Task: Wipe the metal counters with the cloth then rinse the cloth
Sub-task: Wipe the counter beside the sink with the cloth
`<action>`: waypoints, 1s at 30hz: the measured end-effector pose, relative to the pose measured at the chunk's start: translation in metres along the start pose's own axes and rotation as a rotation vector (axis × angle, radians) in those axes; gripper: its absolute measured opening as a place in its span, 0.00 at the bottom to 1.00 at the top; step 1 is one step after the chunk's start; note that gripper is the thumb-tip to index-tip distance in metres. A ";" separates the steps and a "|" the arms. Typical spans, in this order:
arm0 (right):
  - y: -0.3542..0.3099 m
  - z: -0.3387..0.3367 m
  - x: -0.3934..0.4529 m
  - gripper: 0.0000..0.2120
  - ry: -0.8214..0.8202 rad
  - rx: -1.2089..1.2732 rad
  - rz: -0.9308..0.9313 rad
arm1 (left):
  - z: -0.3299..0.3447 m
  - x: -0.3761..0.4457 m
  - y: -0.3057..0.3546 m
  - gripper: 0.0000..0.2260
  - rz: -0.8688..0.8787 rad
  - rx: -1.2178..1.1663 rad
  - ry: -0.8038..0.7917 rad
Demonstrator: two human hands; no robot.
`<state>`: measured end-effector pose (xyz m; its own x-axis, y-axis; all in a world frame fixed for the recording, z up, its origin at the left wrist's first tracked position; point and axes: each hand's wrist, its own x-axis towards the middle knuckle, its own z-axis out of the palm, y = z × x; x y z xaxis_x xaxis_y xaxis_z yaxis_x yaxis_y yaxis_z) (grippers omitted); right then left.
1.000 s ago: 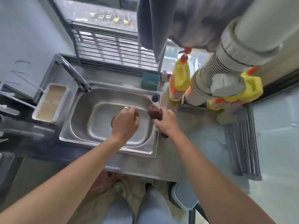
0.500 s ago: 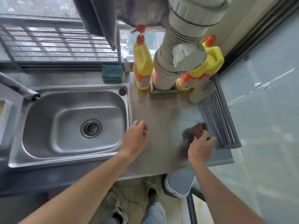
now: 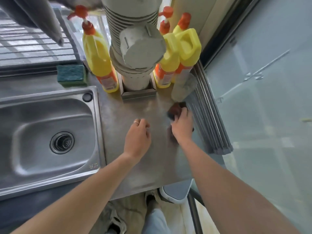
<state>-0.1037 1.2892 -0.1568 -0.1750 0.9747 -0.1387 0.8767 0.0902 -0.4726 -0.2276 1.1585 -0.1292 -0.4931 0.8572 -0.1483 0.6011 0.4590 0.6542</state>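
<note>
Right hand point(image 3: 181, 127) gripping bunched, dark-brown cloth point(image 3: 176, 108)

Metal counter point(image 3: 135, 159): right hand point(image 3: 181, 128) presses dark cloth point(image 3: 176, 108) near rolled grey mat point(image 3: 209, 119); left hand point(image 3: 137, 138) (ring worn) loosely curled, resting beside sink point(image 3: 94, 132).

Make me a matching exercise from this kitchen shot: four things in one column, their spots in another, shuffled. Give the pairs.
Things:
1. cloth
2. sponge
3. drain strainer
4. left hand

Places:
A. bottom of the sink
B. under the right hand, beside the rolled rack
C. behind the sink, by the window
D. over bare counter, holding nothing

Pairs: 1-B, 2-C, 3-A, 4-D
</note>
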 end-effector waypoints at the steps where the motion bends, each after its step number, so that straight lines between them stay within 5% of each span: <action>1: -0.005 0.001 0.001 0.13 -0.044 0.009 -0.039 | 0.003 0.003 0.007 0.08 0.016 0.005 0.008; 6: -0.005 0.002 -0.065 0.14 -0.486 0.180 -0.347 | 0.004 0.002 0.026 0.09 0.039 0.035 0.072; 12: 0.053 -0.019 -0.069 0.19 0.201 -0.108 0.062 | 0.008 -0.003 0.033 0.10 0.082 0.041 0.086; 16: 0.042 -0.008 -0.044 0.18 0.188 -0.027 0.178 | 0.009 -0.007 0.024 0.10 0.051 0.004 0.084; 20: -0.010 0.013 -0.012 0.15 0.095 0.067 0.035 | -0.004 -0.009 -0.001 0.13 -0.054 -0.014 0.124; 26: -0.045 0.019 -0.009 0.16 -0.261 0.078 -0.306 | -0.024 -0.014 -0.025 0.12 -0.130 -0.013 0.165; 30: -0.011 0.000 -0.018 0.18 0.125 -0.055 0.035 | -0.020 -0.006 -0.017 0.13 -0.119 -0.040 0.132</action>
<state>-0.1101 1.2711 -0.1488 -0.0894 0.9950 -0.0435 0.9051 0.0629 -0.4206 -0.2474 1.1404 -0.1248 -0.6388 0.7584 -0.1294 0.5096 0.5430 0.6675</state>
